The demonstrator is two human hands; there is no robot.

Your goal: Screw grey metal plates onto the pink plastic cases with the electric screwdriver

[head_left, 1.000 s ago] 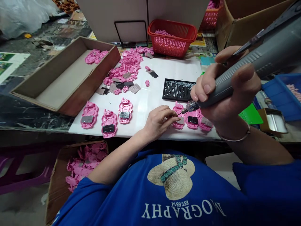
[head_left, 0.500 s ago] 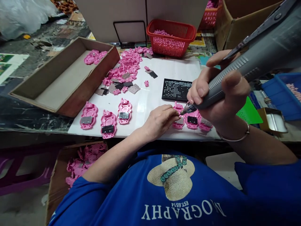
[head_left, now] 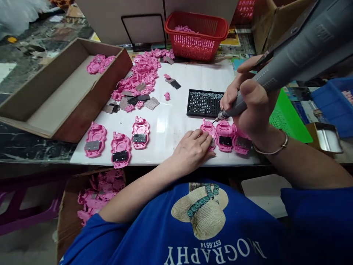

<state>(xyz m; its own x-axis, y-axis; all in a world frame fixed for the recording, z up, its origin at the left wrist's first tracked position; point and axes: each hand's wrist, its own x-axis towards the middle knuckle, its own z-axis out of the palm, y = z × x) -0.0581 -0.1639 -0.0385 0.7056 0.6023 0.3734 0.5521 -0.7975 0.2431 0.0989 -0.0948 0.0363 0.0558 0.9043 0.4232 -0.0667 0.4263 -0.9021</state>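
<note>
My right hand point(head_left: 248, 99) is wrapped round a grey electric screwdriver point(head_left: 278, 73), which slants down to the left. Its thin bit points at the upper right edge of a pink plastic casing point(head_left: 206, 127); whether it touches is too small to tell. My left hand point(head_left: 194, 149) grips the lower part of that casing, with fingers over its face and thumb at the near edge. Beside it lie a pink casing with a black plate point(head_left: 225, 140) and another with a grey plate point(head_left: 243, 142). Behind them rests a black perforated tray point(head_left: 205, 103) of small screws.
Several pink casings point(head_left: 140, 129) with plates lie to the left. Behind are a heap of small pink parts point(head_left: 143, 71), loose plates point(head_left: 151, 103) and a red basket point(head_left: 195, 40). A long open box point(head_left: 91, 105) stands left, a green perforated board point(head_left: 292, 117) right.
My left hand's fingers have gone from a pinch near the screwdriver bit to lying over the casing. The bit has moved towards the casing's far end. The view has shifted slightly.
</note>
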